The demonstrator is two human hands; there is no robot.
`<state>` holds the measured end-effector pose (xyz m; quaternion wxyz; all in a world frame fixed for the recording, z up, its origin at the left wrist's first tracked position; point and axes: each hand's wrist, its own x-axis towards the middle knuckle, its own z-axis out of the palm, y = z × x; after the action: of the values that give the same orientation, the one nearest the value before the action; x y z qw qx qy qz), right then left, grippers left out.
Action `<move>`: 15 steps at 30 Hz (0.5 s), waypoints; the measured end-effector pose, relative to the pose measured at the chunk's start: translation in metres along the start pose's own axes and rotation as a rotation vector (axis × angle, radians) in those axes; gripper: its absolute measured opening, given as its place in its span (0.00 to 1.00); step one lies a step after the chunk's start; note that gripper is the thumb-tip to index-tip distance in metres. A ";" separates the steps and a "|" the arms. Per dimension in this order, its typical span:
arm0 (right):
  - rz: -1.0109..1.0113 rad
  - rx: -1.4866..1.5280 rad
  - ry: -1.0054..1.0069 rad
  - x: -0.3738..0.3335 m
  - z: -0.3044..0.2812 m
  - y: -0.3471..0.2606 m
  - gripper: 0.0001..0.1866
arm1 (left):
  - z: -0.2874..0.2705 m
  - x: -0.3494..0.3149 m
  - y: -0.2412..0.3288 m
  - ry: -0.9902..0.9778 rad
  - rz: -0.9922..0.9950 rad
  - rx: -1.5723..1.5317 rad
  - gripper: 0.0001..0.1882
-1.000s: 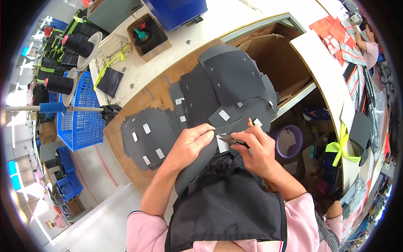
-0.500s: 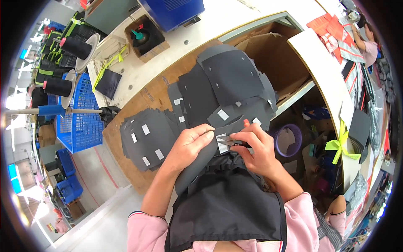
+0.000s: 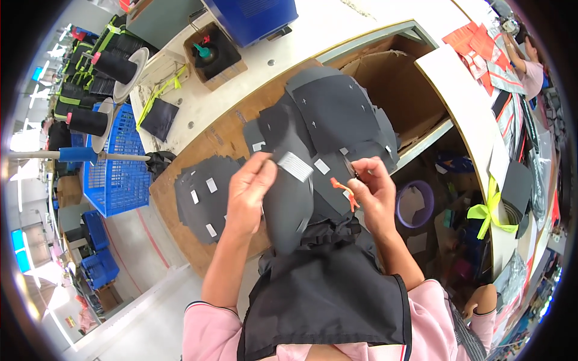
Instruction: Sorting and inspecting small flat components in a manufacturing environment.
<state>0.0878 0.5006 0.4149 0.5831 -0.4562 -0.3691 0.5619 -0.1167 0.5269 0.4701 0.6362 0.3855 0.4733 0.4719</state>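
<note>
My left hand [image 3: 248, 192] pinches a dark grey fabric piece [image 3: 284, 210] by its edge. The piece hangs down in front of my black apron [image 3: 325, 295], slightly blurred. A white rectangular patch [image 3: 295, 166] sits near its upper end. In my right hand [image 3: 378, 195] are small thread snips [image 3: 353, 172], mostly hidden by the fingers, with an orange strip [image 3: 348, 194] dangling beside them. The snips are apart from the piece. Beyond my hands lies a large stack of dark grey pieces [image 3: 337, 114], some with white patches. A smaller stack [image 3: 201, 174] lies to its left.
Both stacks rest on a brown board [image 3: 165, 186]. Thread cones [image 3: 114, 66] and a blue basket [image 3: 114, 180] stand at the left. An open cardboard box [image 3: 415, 78] and a purple basket [image 3: 430, 204] are at the right. Another person [image 3: 530, 75] is at the far right.
My hands have moved apart. The left hand has lifted the fabric piece leftward and up, away from the snips. The right hand has shifted slightly right, and the orange strip now hangs visibly.
</note>
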 end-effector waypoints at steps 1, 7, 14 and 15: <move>0.170 -0.038 -0.025 -0.002 0.000 0.006 0.15 | 0.001 0.002 0.004 0.010 -0.012 -0.118 0.13; 0.723 0.609 -0.333 0.021 0.010 0.043 0.26 | -0.011 0.000 -0.033 -0.013 0.003 -0.276 0.20; 0.988 0.063 -0.318 0.024 0.002 0.058 0.17 | -0.051 -0.030 -0.062 -0.046 0.037 -0.543 0.14; 0.989 0.059 -0.325 0.026 0.006 0.050 0.17 | -0.055 -0.030 -0.066 -0.041 0.042 -0.544 0.14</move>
<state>0.0684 0.5243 0.3680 0.1959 -0.4663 -0.1791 0.8439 -0.1571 0.4833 0.4012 0.7159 0.2195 0.3081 0.5868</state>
